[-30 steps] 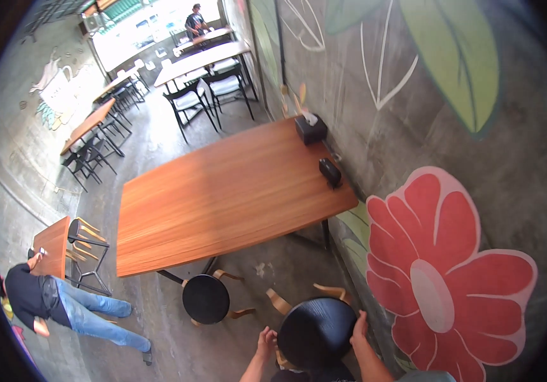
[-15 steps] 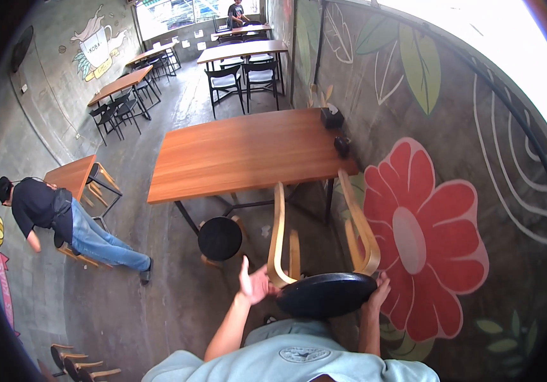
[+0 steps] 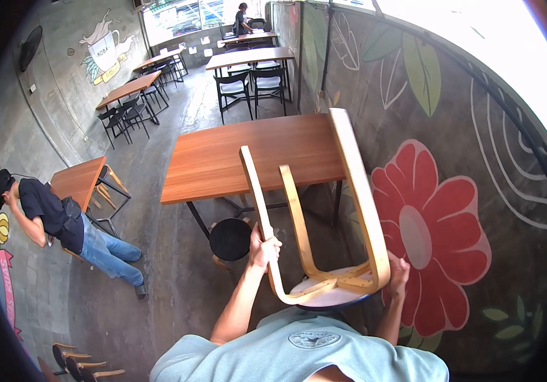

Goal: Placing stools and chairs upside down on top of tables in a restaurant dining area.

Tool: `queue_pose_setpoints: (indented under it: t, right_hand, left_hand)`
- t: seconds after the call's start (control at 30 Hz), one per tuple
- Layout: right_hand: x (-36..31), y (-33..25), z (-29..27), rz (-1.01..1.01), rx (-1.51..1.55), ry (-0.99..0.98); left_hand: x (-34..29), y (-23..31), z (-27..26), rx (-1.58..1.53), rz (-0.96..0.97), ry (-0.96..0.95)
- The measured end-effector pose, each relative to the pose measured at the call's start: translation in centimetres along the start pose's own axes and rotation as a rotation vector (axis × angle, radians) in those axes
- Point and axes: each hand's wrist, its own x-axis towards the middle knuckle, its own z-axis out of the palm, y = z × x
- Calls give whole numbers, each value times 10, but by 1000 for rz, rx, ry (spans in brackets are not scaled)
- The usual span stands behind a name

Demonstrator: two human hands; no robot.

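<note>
Tipped over in front of my torso is a wooden stool (image 3: 344, 282), its pale seat underside and crossed leg joints showing. Its bent wood legs point up and away from me, overlapping the near table in this view. My left hand (image 3: 264, 247) is closed around the left leg, partway up. At the right, my right hand (image 3: 399, 274) is closed by the seat's edge and the bend of a leg; its grip is partly hidden. Just beyond my left hand, a second stool (image 3: 230, 239) with a round black seat stands upright on the floor.
A brown wooden table (image 3: 210, 156) with black legs stands ahead, near the flower-painted wall (image 3: 451, 235) on my right. To the left, a person in a dark shirt (image 3: 50, 213) stands by another table (image 3: 80, 180). Several stools (image 3: 73, 364) sit at lower left.
The stool has tipped so its legs rise and its underside shows. My left hand has gone from open beside the seat to holding a leg. The person at left has raised a hand headward.
</note>
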Motion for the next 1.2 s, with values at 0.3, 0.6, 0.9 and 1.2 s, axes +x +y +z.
queue_pose_setpoints:
  t: [0.3, 0.6, 0.9, 1.2]
  right_hand:
    - [150, 54, 5, 163, 178, 163]
    - [340, 119, 22, 159, 142, 271]
    - [467, 231, 4, 26, 104, 495]
    - [525, 279, -5, 61, -202, 397]
  left_hand:
    - [88, 5, 49, 682, 782, -23]
    - [267, -15, 42, 639, 599, 148]
    - [377, -53, 35, 726, 569, 242]
    - [439, -102, -3, 933, 663, 275]
